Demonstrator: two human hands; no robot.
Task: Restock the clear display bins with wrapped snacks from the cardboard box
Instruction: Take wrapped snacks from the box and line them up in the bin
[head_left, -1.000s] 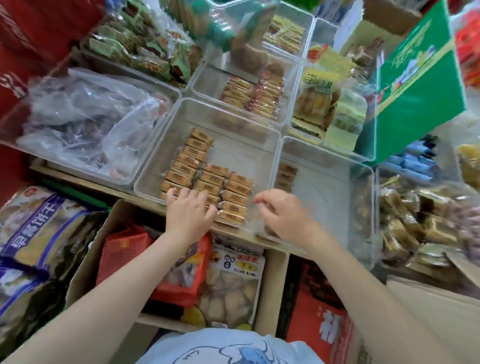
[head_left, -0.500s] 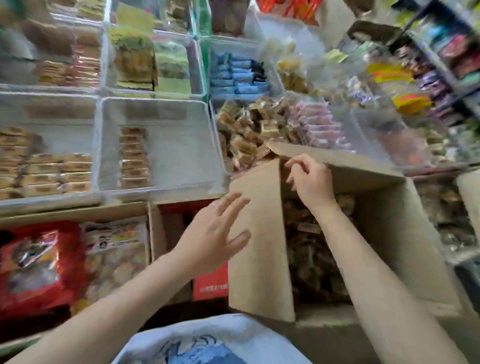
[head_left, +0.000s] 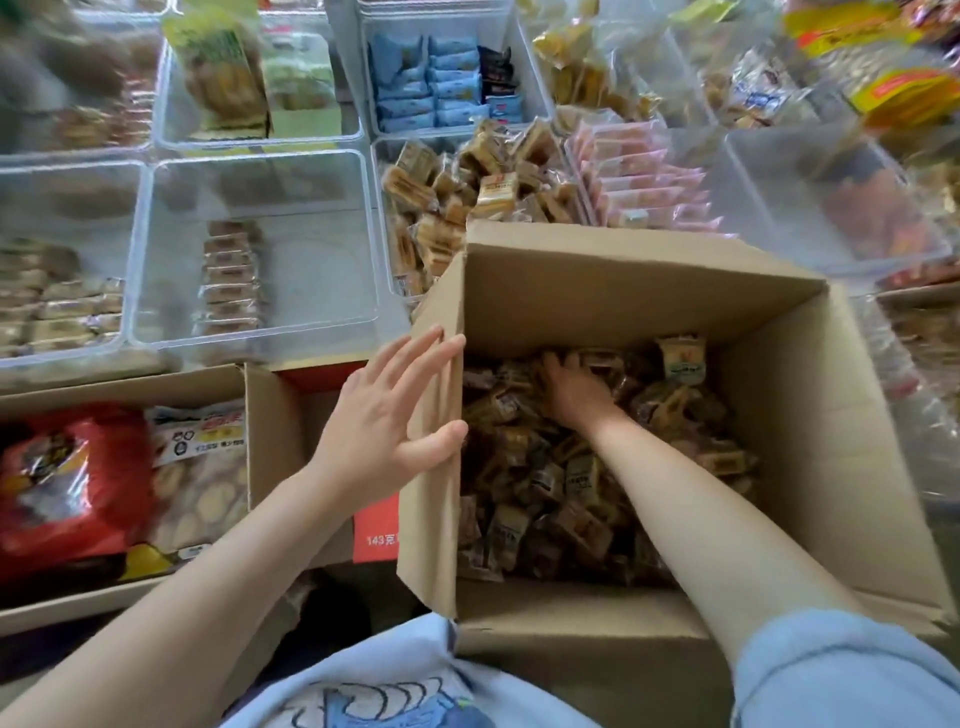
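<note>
Where it gripped the rim before, right hand (head_left: 574, 387) now among snacks (head_left: 545, 488), grip unclear; left hand (head_left: 387, 426) flat.

This is looking like a snack shop, at the loose-sweets display: clear display bins (head_left: 249, 249) are sitting edge to edge in rows, each one holding its own sort of wrapped snack, blue packets (head_left: 434, 83) at the back, pink packets (head_left: 644, 176) towards the right edge. Under the front edge an open carton (head_left: 130, 384) is holding sealed retail bags, and a cardboard box (head_left: 779, 415) of wrapped snacks (head_left: 550, 488) is standing alongside
</note>
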